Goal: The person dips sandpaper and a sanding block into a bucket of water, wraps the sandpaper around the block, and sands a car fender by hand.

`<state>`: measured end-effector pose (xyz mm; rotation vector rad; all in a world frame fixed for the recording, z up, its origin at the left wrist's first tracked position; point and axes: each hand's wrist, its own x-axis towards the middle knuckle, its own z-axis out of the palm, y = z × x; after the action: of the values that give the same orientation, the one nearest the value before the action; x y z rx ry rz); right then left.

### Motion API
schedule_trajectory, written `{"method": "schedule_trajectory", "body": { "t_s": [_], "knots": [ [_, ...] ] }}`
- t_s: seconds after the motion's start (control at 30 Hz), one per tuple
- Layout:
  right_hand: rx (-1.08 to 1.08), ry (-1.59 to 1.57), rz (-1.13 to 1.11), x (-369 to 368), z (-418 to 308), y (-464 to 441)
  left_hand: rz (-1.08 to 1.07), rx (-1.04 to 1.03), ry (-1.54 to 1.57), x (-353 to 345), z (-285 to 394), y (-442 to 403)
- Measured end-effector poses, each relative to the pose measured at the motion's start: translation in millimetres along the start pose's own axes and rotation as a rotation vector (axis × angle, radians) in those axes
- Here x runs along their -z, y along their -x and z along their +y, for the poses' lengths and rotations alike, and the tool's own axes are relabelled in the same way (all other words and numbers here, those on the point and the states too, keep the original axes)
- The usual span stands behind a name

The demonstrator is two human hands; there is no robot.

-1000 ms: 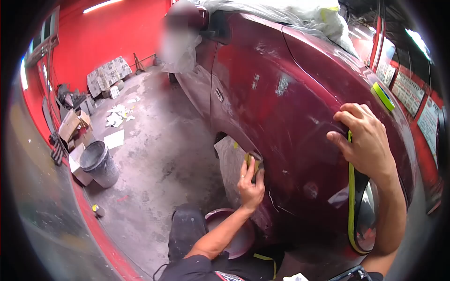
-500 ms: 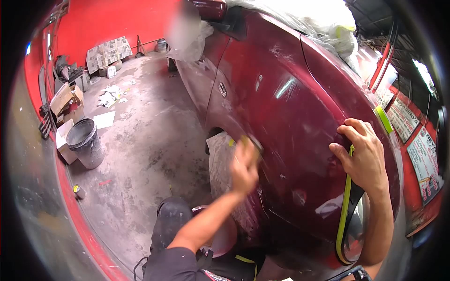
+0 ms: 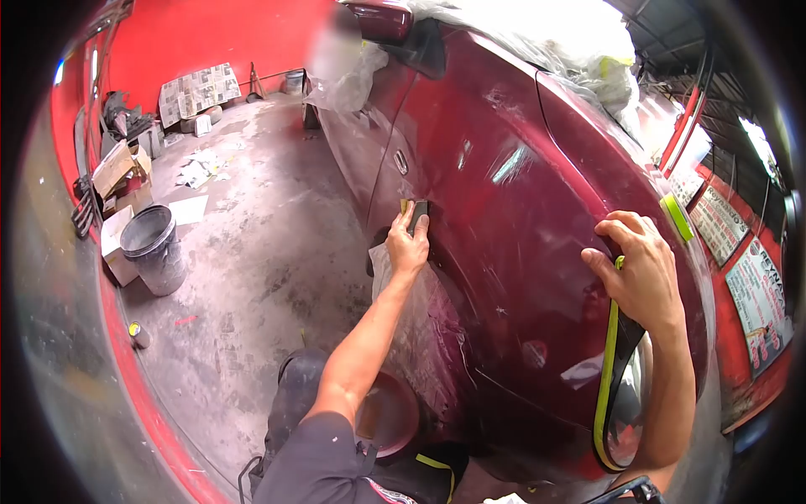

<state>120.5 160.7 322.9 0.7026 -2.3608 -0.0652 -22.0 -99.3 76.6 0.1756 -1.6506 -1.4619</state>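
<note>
My left hand (image 3: 407, 249) is closed around a small dark sanding block (image 3: 420, 213) with a yellowish edge. It presses the block against the maroon car fender (image 3: 537, 218), just above the wheel arch. My right hand (image 3: 642, 273) rests with fingers spread on the front of the fender, above the headlight (image 3: 631, 420), which is edged with yellow-green tape (image 3: 606, 391). Thin plastic sheeting (image 3: 411, 336) hangs over the wheel area. Pale scuffs and scratches mark the paint.
Another person, blurred, is by the door next to crumpled plastic (image 3: 348, 80). A dark bucket (image 3: 153, 252) and cardboard boxes (image 3: 117, 181) stand at the left wall. Plastic film (image 3: 537, 34) covers the hood side. Below my left arm is a round reddish container (image 3: 390, 420).
My left hand has moved up and slightly left along the fender edge with the sanding block, toward the door. My right hand stays on the fender.
</note>
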Motion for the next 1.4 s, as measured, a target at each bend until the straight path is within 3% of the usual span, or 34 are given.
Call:
{"method": "schedule_trajectory", "body": {
  "t_s": [0.03, 0.1, 0.17, 0.27, 0.33, 0.37, 0.43, 0.5, 0.57, 0.63, 0.67, 0.7, 0.73, 0.8, 0.83, 0.87, 0.93, 0.97, 1.03, 1.1, 1.17, 1.23, 1.27, 1.33, 1.4],
  "knots": [
    [0.003, -0.002, 0.001, 1, 1, -1, -0.003, 0.049, -0.003, -1, -1, -3],
    [-0.015, -0.005, -0.008, -1, 3, -1, -0.064, -0.139, -0.070, 4, 17, 63],
    [-0.001, 0.009, 0.011, 0, 3, 1, -0.106, -0.501, -0.050, 18, 46, 152],
    [0.001, 0.007, 0.030, -2, 5, 8, -0.033, -0.502, -0.100, 9, 16, 115],
    [-0.012, -0.009, 0.041, -1, 7, 12, -0.010, 0.080, 0.023, 5, 7, 28],
    [-0.015, -0.023, 0.021, 2, 8, 9, -0.007, 0.172, 0.006, 2, -15, -6],
    [-0.015, -0.042, 0.014, 5, 8, 6, 0.045, 0.072, 0.048, -6, -35, -5],
    [-0.022, -0.032, -0.015, 5, 5, 6, -0.065, -0.125, 0.053, 12, 28, 78],
    [-0.009, -0.018, 0.006, 2, 3, 7, -0.138, -0.365, -0.013, 22, 36, 155],
    [0.008, -0.004, 0.022, 1, 2, 8, -0.095, -0.470, -0.148, 22, 16, 120],
    [0.004, -0.007, 0.038, 1, 2, 6, -0.006, -0.276, 0.024, 10, -1, 80],
    [0.001, -0.013, 0.039, 1, 2, 8, -0.075, 0.262, 0.061, 17, 14, 27],
    [0.009, -0.011, 0.033, 2, 1, 9, -0.051, 0.326, 0.043, 6, -43, -17],
    [-0.011, -0.008, -0.011, 3, 2, 2, -0.030, 0.201, -0.026, 3, -43, -21],
    [-0.005, -0.012, -0.006, 3, 0, 0, 0.022, 0.111, -0.067, -2, -49, 7],
    [-0.008, -0.005, -0.003, 2, -2, 0, -0.002, 0.047, 0.002, 10, 0, 52],
    [-0.013, 0.011, 0.025, -2, -2, 2, -0.057, -0.275, 0.009, 15, 28, 135],
    [-0.016, 0.008, 0.007, -4, -3, 4, -0.092, -0.230, 0.008, 19, 25, 142],
    [0.004, 0.032, 0.061, -5, -3, 6, 0.068, -0.314, -0.133, 9, -3, 82],
    [-0.012, 0.025, 0.045, -5, -2, 5, 0.059, 0.313, -0.003, -5, -77, -17],
    [-0.004, 0.023, 0.044, -1, -2, 0, 0.095, 0.368, 0.009, 0, -80, -48],
    [-0.014, 0.023, 0.013, -2, 0, -1, -0.038, 0.442, 0.108, 5, -63, -21],
    [-0.019, 0.018, 0.012, -3, -1, -2, 0.081, -0.024, -0.050, 0, -55, 18],
    [-0.005, 0.046, 0.013, -3, -4, -1, 0.006, -0.092, -0.062, 11, -3, 86],
    [0.001, 0.052, 0.010, -6, -3, 2, 0.001, -0.111, -0.058, 11, -15, 71]
  ]
}}
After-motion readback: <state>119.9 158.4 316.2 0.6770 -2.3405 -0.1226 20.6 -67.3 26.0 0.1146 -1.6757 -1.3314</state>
